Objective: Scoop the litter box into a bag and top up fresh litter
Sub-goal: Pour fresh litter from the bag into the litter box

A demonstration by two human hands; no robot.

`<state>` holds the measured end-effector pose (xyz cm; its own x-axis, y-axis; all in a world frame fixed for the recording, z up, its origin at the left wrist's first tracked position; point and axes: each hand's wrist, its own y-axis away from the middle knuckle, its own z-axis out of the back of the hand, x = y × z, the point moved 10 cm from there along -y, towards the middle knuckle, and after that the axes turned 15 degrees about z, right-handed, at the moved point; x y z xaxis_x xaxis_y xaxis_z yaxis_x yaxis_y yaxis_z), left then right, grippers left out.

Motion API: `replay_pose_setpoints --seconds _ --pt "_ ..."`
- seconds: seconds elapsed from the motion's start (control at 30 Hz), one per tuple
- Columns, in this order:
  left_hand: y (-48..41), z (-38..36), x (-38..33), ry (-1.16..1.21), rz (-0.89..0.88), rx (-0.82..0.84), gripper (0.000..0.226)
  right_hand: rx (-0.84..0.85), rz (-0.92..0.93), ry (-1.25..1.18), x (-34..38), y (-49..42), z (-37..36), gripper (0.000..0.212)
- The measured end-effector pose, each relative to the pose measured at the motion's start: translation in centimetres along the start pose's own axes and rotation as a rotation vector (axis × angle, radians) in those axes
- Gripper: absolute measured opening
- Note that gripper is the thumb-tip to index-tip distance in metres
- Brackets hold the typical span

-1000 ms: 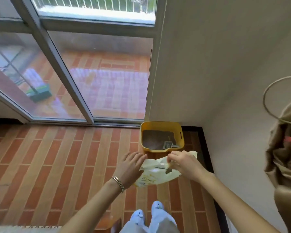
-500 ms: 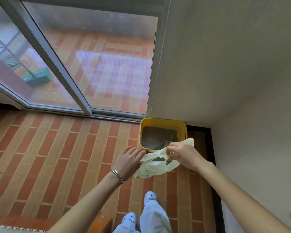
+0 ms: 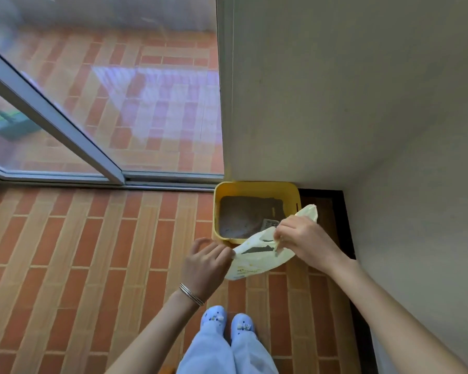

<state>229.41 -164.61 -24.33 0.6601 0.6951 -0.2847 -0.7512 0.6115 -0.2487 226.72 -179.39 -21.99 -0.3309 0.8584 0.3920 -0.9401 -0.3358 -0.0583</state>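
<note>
A yellow litter box [image 3: 254,186] stands on the floor in the corner by the wall, holding grey-brown litter [image 3: 241,217] and a pale slotted scoop [image 3: 270,223] at its near right side. In front of it I hold a pale yellow plastic bag [image 3: 257,261] in the air. My left hand [image 3: 204,264] pinches the bag's left edge. My right hand [image 3: 303,238] pinches the right edge, and the bag's mouth is stretched slightly apart between them.
A sliding glass door [image 3: 106,103] runs along the left and back, its track just left of the box. A grey wall [image 3: 362,103] closes the right side, with a dark floor strip [image 3: 346,238] along it. My feet in blue slippers [image 3: 227,323] stand on brick-patterned tiles.
I have stepped closer to the litter box and the view has tilted down. Both hands keep their hold on the bag, and its mouth has been pulled a little wider.
</note>
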Motion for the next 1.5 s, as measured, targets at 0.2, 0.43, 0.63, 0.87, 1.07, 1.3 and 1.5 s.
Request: replay_pose_setpoints --seconds 0.2,0.43,0.63,0.87,1.07,1.3,1.5 --pt "-0.6 -3.0 -1.1 0.084 -0.009 -0.055 0.011 -0.092 -0.105 -0.017 -3.7 1.7 -2.5 0.033" --pt "-1.9 -4.8 -1.0 0.116 0.055 -0.084 0.014 -0.105 -0.064 -0.098 -1.6 0.1 -8.2 0.044" --pt "-0.6 -4.9 1.3 0.213 0.119 -0.15 0.013 -0.333 -0.164 -0.245 -2.1 -1.4 -9.3 0.004" --pt "3.6 -7.0 4.9 0.452 0.36 -0.185 0.024 -0.257 -0.048 -0.24 -0.4 -2.8 -10.1 0.0" --pt "4.1 -10.0 4.7 0.384 0.333 -0.093 0.03 -0.269 -0.061 -0.332 -1.6 -2.5 -9.0 0.01" --pt "1.6 -12.8 5.1 0.409 0.413 0.103 0.032 -0.346 -0.117 -0.186 -4.4 -2.9 -7.7 0.007" --pt "0.5 -13.0 4.6 0.528 0.525 0.133 0.019 -0.532 -0.272 -0.028 -5.4 0.5 -6.7 0.052"
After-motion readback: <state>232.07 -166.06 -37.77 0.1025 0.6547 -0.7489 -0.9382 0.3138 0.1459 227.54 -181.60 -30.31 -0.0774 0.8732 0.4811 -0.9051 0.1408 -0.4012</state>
